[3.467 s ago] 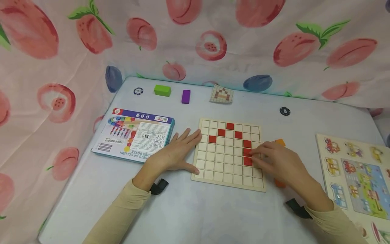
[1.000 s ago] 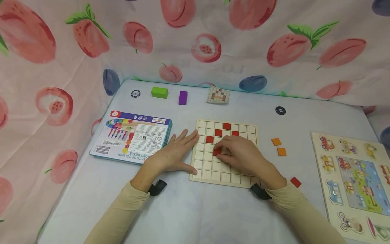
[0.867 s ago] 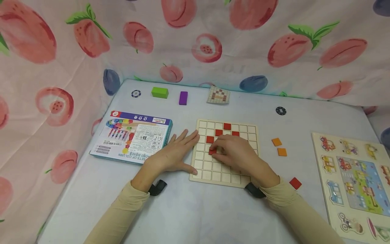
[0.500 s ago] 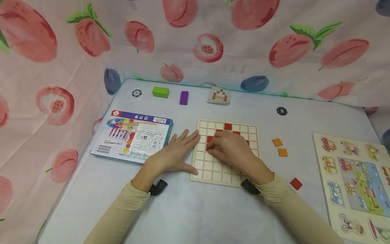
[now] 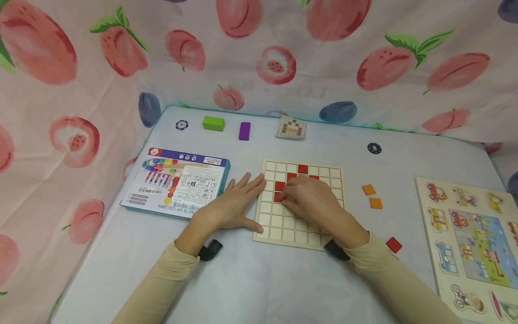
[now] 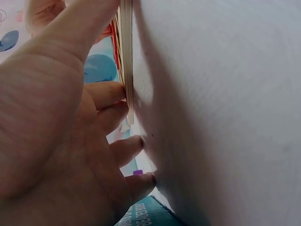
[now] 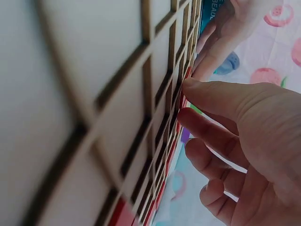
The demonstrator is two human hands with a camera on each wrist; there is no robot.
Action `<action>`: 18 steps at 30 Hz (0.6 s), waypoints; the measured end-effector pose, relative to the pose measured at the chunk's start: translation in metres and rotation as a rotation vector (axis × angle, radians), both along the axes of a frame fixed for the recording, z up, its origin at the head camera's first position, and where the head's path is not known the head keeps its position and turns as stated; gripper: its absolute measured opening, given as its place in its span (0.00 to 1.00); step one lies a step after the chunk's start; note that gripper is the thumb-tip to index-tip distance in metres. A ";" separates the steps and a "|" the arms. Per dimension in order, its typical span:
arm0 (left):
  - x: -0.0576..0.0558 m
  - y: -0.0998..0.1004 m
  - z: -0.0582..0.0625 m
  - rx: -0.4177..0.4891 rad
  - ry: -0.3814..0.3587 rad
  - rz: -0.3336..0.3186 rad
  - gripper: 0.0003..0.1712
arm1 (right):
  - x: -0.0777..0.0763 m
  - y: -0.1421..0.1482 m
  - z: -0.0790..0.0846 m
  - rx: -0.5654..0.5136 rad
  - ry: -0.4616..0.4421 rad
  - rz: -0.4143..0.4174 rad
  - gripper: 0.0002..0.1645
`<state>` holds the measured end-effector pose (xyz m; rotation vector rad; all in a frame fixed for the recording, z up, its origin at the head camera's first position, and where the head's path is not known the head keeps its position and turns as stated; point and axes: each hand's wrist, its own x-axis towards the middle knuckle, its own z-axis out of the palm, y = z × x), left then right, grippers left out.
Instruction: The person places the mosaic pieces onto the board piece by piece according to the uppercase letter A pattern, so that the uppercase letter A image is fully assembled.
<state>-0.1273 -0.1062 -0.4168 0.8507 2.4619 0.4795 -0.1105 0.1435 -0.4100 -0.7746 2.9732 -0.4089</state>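
A wooden grid board (image 5: pixel 283 234) lies mid-table, with several red square tiles set in its cells. My right hand (image 5: pixel 313 201) is over the board, its thumb and index finger at a red square tile (image 5: pixel 277 197) just below another red tile (image 5: pixel 279 185). In the right wrist view, the thumb and index fingertip of this hand (image 7: pixel 263 127) meet the board at the red tile (image 7: pixel 185 92), one on either side. My left hand (image 5: pixel 232 204) is spread on the table, with fingertips and thumb against the board's left edge. In the left wrist view, the left fingers (image 6: pixel 110 95) touch that edge.
Two orange tiles (image 5: pixel 376 203) and a loose red tile (image 5: pixel 394 245) lie right of the board, before a picture puzzle (image 5: pixel 422 198). A boxed set (image 5: pixel 174 180) lies left. Behind are a pattern card (image 5: pixel 291 127), green block (image 5: pixel 213 123), purple block (image 5: pixel 244 131) and poker chips (image 5: pixel 374 148).
My right hand has moved from the board's right side to its left with a red tile, which now lies in a cell under the leftmost red tile. The left hand stays put.
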 end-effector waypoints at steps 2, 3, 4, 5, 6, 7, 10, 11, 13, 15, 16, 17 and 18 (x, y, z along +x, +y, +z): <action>0.001 0.000 -0.001 0.000 0.002 0.002 0.71 | 0.003 0.006 0.001 -0.006 -0.008 -0.004 0.08; 0.001 0.000 -0.001 0.000 0.004 0.002 0.72 | 0.005 0.010 0.001 -0.013 -0.012 -0.008 0.09; 0.001 0.001 -0.001 -0.005 0.004 0.003 0.72 | 0.007 0.014 0.001 -0.020 -0.014 -0.015 0.10; 0.001 0.001 -0.001 -0.008 0.002 0.004 0.72 | 0.009 0.019 0.001 -0.025 -0.015 -0.025 0.11; 0.001 0.001 -0.001 -0.008 0.002 0.005 0.72 | 0.012 0.025 0.001 -0.030 -0.018 -0.042 0.12; 0.001 0.001 -0.001 -0.007 0.001 0.005 0.72 | 0.016 0.031 0.002 -0.032 -0.020 -0.060 0.12; 0.001 0.002 0.001 -0.004 -0.004 0.008 0.72 | 0.025 0.049 0.004 -0.026 -0.032 -0.121 0.15; 0.001 0.001 0.001 -0.001 -0.003 0.009 0.72 | 0.029 0.056 0.005 -0.030 -0.040 -0.143 0.16; 0.001 0.001 0.002 0.000 -0.004 0.011 0.72 | 0.036 0.070 0.006 -0.032 -0.045 -0.184 0.17; 0.001 0.002 0.002 -0.004 -0.005 0.012 0.73 | 0.045 0.085 0.006 -0.046 -0.043 -0.225 0.17; 0.001 0.002 0.002 -0.004 -0.005 0.013 0.73 | 0.050 0.093 0.006 -0.058 -0.047 -0.247 0.18; 0.001 0.002 0.001 -0.004 -0.007 0.012 0.73 | 0.056 0.102 0.005 -0.064 -0.041 -0.265 0.18; 0.001 0.002 0.001 -0.003 -0.008 0.012 0.73 | 0.061 0.110 0.004 -0.065 -0.041 -0.284 0.19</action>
